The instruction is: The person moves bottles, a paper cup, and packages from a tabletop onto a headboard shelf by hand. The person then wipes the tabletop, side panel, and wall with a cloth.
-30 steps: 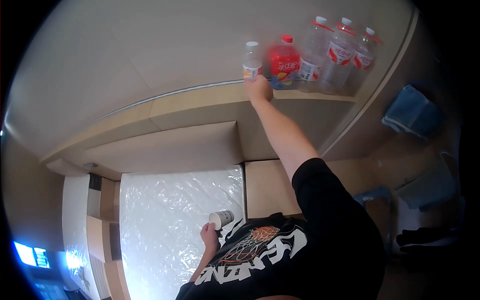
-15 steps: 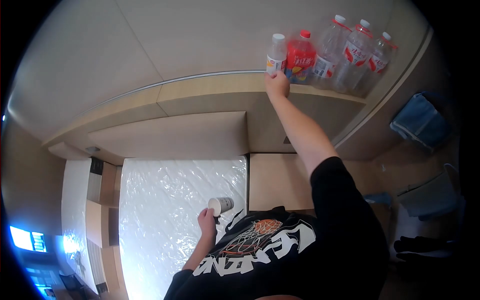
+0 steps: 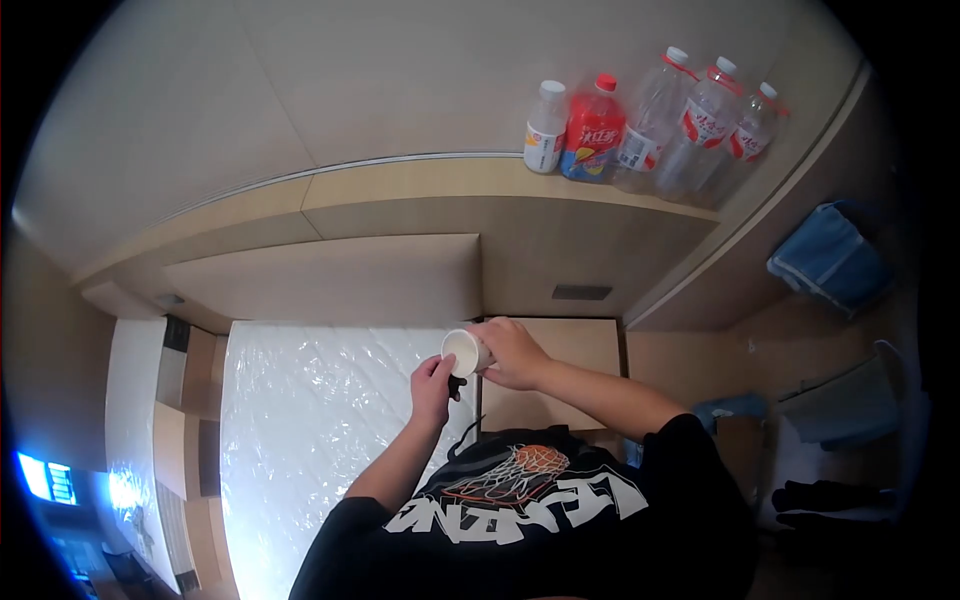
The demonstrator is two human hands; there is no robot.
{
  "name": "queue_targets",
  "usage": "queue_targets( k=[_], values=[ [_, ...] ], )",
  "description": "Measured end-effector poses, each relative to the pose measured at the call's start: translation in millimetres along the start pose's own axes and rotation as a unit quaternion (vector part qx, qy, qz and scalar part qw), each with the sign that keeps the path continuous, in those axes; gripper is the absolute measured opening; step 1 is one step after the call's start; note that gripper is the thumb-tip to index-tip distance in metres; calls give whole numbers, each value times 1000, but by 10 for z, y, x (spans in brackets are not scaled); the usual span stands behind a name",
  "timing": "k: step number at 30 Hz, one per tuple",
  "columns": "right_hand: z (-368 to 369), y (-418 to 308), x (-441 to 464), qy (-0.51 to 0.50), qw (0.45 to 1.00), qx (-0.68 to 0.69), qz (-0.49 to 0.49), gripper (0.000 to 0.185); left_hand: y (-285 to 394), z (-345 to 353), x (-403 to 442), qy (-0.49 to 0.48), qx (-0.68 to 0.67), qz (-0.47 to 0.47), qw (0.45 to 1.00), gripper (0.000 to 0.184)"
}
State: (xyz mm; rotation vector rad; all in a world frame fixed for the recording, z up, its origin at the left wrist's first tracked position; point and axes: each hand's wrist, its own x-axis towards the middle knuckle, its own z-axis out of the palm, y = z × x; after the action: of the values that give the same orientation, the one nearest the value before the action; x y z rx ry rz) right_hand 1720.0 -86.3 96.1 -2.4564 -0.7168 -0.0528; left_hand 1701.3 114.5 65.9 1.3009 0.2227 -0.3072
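A white paper cup (image 3: 463,355) is held in front of my chest, its open mouth tilted toward me. My left hand (image 3: 431,388) pinches the cup's rim on the left, the thumb reaching just inside. Around the cup's right side curl the fingers of my right hand (image 3: 514,355). A small dark item (image 3: 457,387) shows just below the cup beside my left hand; its kind cannot be made out. The cup's inside looks pale, with no contents that I can make out.
On the headboard ledge (image 3: 420,178) stand a white-capped bottle (image 3: 545,127), a red-capped bottle (image 3: 594,130) and three clear plastic bottles (image 3: 704,125). A plastic-wrapped mattress (image 3: 320,420) lies below left, a wooden bedside surface (image 3: 580,345) to its right. Blue denim (image 3: 832,257) hangs at right.
My right hand has left the white-capped bottle on the ledge and come down to the cup. The cup has risen slightly, and its mouth now faces me more.
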Motion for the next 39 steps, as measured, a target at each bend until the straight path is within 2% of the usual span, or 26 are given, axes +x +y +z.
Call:
queue_targets(
  k=[3, 4, 5, 7, 8, 9, 14, 17, 20, 23, 27, 30, 33, 36, 39],
  values=[
    [-172, 162, 184, 152, 973, 126, 123, 79, -102, -79, 18, -38, -75, -15, 996, 41],
    [-310, 252, 370, 252, 949, 174, 72, 81, -127, -111, -3, -34, -79, -24, 996, 45],
    [-385, 413, 575, 306, 919, 227, 98, 80, -159, -158, -41, -27, -83, -35, 996, 49],
    [-722, 616, 1005, 384, 896, 205, 87, 77, -246, -259, -127, -11, -81, -51, 995, 56],
    [-865, 727, 1202, 392, 899, 161, 113, 75, -312, -311, -155, -4, -84, -61, 995, 55],
    [-969, 841, 1407, 423, 892, 134, 86, 72, -383, -375, -178, 3, -87, -69, 994, 55],
    [-1190, 1152, 1987, 420, 873, 32, 245, 58, -484, -539, -425, 84, -119, -91, 985, 47],
    [-1209, 1074, 2137, 384, 865, 38, 320, 57, -596, -713, -552, 122, -138, -83, 979, 45],
    [-1197, 979, 2124, 377, 866, 22, 327, 56, -636, -758, -610, 131, -140, -77, 978, 44],
    [-987, 1098, 2074, 529, 813, -22, 242, 47, -584, -784, -606, 124, -125, -82, 981, 43],
    [-827, 1028, 1828, 413, 890, -142, 129, 37, -661, -776, -539, 103, -105, -98, 984, 43],
    [-837, 843, 1925, 293, 910, -235, 173, 35, -613, -715, -468, 83, -102, -98, 986, 43],
    [-991, 697, 2079, 241, 907, -216, 271, 35, -558, -657, -453, 70, -97, -96, 988, 42],
    [-1118, 656, 2143, 182, 905, -189, 334, 44, -574, -651, -432, 66, -90, -87, 990, 42],
    [-1048, 785, 2153, 227, 891, -205, 336, 50, -616, -659, -470, 67, -89, -90, 990, 42]
  ],
)
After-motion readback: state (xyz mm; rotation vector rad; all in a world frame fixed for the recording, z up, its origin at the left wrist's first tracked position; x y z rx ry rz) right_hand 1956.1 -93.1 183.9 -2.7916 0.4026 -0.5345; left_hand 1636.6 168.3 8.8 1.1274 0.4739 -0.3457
